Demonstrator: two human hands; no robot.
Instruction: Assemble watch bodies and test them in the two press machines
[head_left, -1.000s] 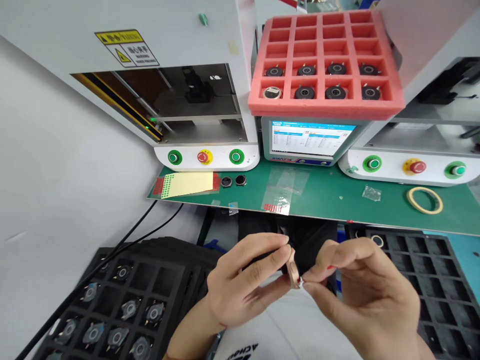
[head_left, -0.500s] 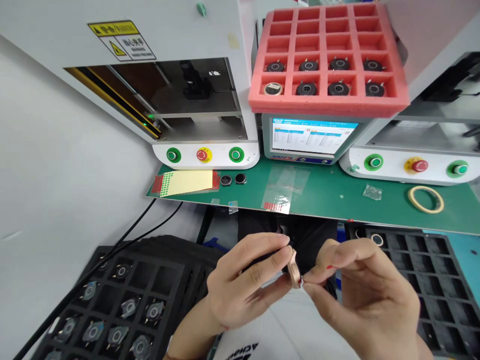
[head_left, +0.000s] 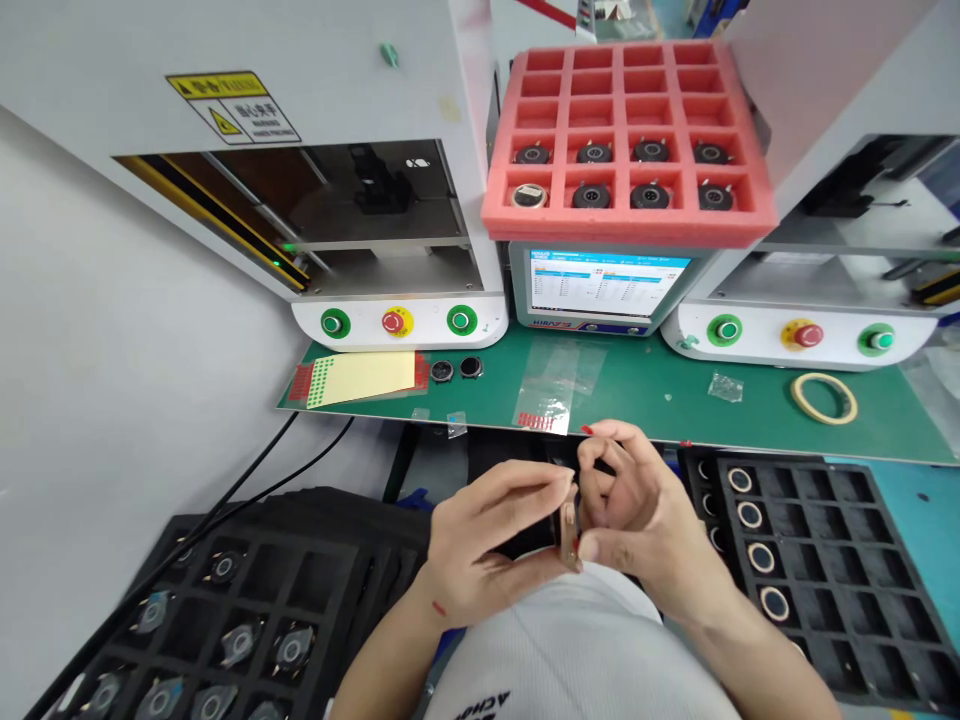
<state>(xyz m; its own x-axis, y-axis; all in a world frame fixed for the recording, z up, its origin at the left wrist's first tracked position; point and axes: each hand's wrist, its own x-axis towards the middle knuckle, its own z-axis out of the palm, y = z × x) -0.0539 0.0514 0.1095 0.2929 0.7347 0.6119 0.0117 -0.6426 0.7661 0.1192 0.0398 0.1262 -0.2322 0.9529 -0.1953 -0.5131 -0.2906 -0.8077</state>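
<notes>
My left hand is closed around the edges of a rose-gold watch case, which stands on its side with a small button on its rim facing right. My right hand is close against it, its thumb pressed to the lower rim and the other fingers curled. A small red strip sticks to a fingertip of that hand. Another speck of red shows beside the thumb on the case. The inside of the case is mostly hidden by my left fingers.
A pink foam tray with round dark watch parts sits above a screen, between two machines. Films with red strips, two watches and a tape roll lie on the green bench. Black trays flank me.
My right hand has turned, its curled fingers rising and its thumb coming against the watch case instead of pinching beside it. The view has shifted, showing more of the right-hand tray.
</notes>
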